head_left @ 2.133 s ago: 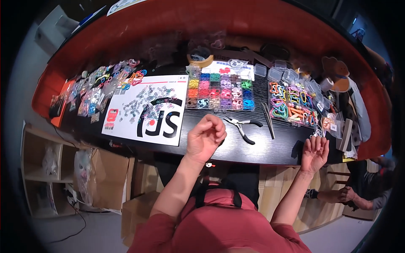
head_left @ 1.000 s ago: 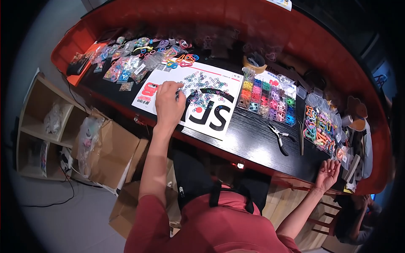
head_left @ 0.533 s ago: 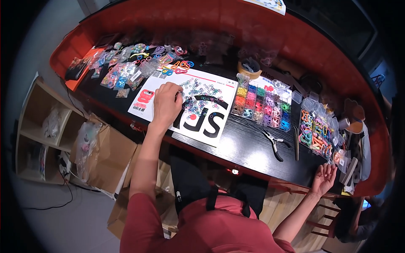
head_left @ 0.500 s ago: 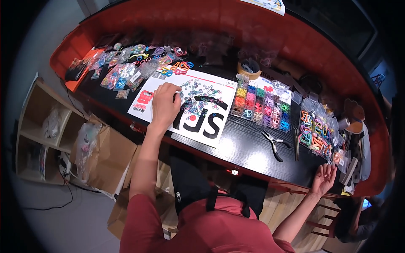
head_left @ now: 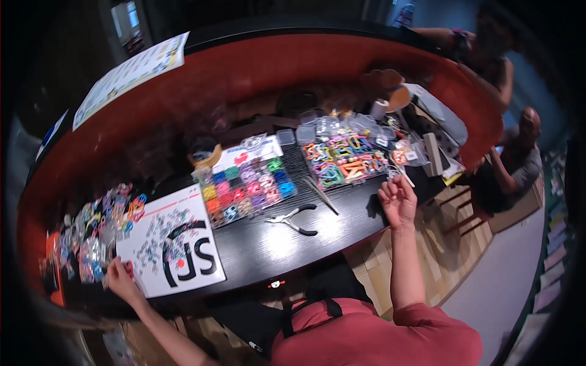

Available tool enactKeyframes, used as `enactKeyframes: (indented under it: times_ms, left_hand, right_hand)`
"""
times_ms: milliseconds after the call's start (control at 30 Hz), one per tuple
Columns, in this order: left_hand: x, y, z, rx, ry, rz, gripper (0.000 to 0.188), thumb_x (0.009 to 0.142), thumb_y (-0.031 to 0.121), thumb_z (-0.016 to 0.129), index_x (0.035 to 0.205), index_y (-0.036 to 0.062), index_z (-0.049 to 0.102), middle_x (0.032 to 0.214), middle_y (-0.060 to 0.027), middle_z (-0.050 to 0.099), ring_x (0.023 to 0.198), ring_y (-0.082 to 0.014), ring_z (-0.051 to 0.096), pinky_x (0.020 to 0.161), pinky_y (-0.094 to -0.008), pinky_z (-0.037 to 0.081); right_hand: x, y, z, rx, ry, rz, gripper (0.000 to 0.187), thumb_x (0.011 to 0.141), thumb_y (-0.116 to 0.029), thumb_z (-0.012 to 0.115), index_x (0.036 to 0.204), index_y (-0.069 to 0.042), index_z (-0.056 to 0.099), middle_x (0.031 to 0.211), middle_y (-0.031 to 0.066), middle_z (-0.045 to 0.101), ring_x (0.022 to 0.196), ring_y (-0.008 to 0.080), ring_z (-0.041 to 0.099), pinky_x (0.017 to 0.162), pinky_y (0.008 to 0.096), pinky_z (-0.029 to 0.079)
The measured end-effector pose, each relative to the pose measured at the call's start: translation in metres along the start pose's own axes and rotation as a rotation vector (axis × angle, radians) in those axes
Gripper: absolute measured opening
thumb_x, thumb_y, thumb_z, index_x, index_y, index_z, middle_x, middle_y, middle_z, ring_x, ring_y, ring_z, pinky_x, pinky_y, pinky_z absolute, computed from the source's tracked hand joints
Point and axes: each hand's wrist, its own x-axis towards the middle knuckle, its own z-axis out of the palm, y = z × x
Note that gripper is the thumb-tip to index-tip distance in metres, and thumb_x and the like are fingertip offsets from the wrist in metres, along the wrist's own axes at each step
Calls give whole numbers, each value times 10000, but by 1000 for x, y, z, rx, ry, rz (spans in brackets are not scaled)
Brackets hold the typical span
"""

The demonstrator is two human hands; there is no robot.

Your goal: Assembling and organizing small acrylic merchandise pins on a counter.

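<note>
My left hand [head_left: 124, 280] is over the lower left edge of a white printed sheet [head_left: 210, 272]. Its fingers are drawn together, and whatever they may pinch is too small to make out. Many small coloured rings [head_left: 160, 235] lie scattered on the sheet. My right hand [head_left: 398, 201] is raised at the table's front edge, palm up with fingers curled in; I cannot make out what is between the fingertips. Just beyond it are small clear packets [head_left: 403, 152] and a tray of colourful clasps [head_left: 348, 161].
A compartment box of coloured pieces [head_left: 244, 189] stands mid-table. Black-handled pliers [head_left: 296, 219] and metal tweezers [head_left: 321, 195] lie before it. Bagged pieces [head_left: 91, 253] pile at the left. A tape roll [head_left: 206, 155] stands behind. Two people are beyond the right end, one seated [head_left: 519, 158].
The view has swung to the right. My left hand has moved from among the rings to the sheet's lower left edge. My right hand remains near the packets, fingers still curled.
</note>
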Motion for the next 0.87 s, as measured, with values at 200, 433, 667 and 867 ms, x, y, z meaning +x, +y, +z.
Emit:
enactKeyframes:
  times_ms: [200,433,667,867]
  left_hand:
    - [37,-46,-19,64,-46,-7,212,1000,239,637,1052,39,683,789,8,636,659,-55,564,577,-187,436]
    - [3,14,0,308,-6,173,312,945,308,621,876,14,700,744,-122,685,689,-251,601,700,-406,507]
    - [-12,40,12,560,19,239,246,945,258,616,910,41,728,801,-146,717,719,-287,639,707,-441,509]
    - [-16,43,17,729,144,483,255,921,288,644,1007,83,769,854,-159,745,763,-313,681,813,-515,504]
  right_hand:
    - [-2,4,1,5,60,19,265,1022,-275,540,901,-46,595,640,7,441,600,113,368,568,267,321]
    - [-5,5,-3,67,22,34,265,1020,-253,542,921,-22,628,664,33,492,603,122,401,582,274,348]
    - [-4,4,-2,79,39,28,255,1015,-246,547,922,-23,629,664,37,493,596,123,405,577,276,348]
    - [-2,5,-3,80,4,28,245,1006,-254,567,948,-28,639,676,45,519,597,124,410,578,276,351]
